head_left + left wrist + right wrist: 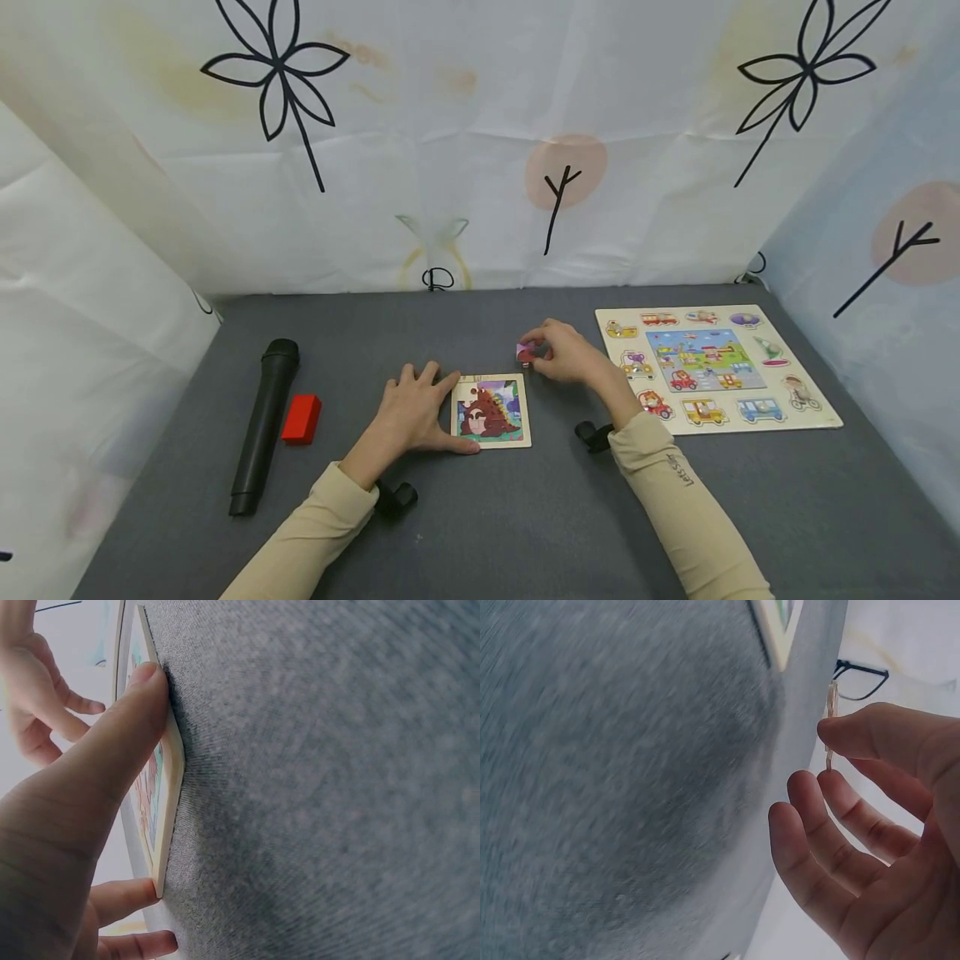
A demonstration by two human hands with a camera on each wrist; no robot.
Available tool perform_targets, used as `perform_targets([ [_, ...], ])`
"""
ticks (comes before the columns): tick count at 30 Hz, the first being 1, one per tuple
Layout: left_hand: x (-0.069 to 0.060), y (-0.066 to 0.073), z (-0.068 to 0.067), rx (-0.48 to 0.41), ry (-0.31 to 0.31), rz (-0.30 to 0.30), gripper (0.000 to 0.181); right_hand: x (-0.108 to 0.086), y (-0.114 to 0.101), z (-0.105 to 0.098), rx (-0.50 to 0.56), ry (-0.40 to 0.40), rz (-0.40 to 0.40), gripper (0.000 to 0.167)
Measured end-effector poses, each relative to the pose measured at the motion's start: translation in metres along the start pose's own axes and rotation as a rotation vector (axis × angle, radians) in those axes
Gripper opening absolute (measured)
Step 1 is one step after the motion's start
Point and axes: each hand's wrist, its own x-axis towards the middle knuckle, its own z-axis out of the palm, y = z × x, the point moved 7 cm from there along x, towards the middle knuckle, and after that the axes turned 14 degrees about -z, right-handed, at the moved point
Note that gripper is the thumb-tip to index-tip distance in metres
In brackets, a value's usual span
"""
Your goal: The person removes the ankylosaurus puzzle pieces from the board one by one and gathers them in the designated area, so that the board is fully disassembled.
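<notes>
A small square wooden jigsaw puzzle (491,412) with a spiky brown creature lies flat on the table. My left hand (411,412) spreads over its left side, thumb on the near edge and a finger at the far left corner. In the left wrist view the thumb (120,727) presses on the wooden rim. My right hand (570,358) pinches a small pink and purple puzzle piece (524,353) just beyond the puzzle's far right corner. Edge-on, the thin piece (830,701) shows between thumb and finger in the right wrist view, its other fingers loosely bent.
To the right lies a large wooden vehicle puzzle board (795,412), partly behind the right forearm. A black microphone (262,429) and a red block (302,419) lie at the left. White printed cloth (480,208) rises behind the grey table (487,533).
</notes>
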Motion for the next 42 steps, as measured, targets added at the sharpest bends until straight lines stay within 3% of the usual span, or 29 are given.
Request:
perform_targets([
  [15,0.0,-0.001,0.001,0.002,0.01,-0.003,0.117,-0.007,0.02,0.008,-0.002,-0.052,0.026,0.035],
  [27,0.0,0.0,0.002,0.001,0.022,0.002,0.116,-0.008,0.024,0.014,-0.013,-0.057,0.054,0.036],
  [42,0.0,0.0,0.001,-0.004,0.004,-0.003,0.116,-0.009,0.018,0.009,-0.02,-0.038,0.025,0.037],
])
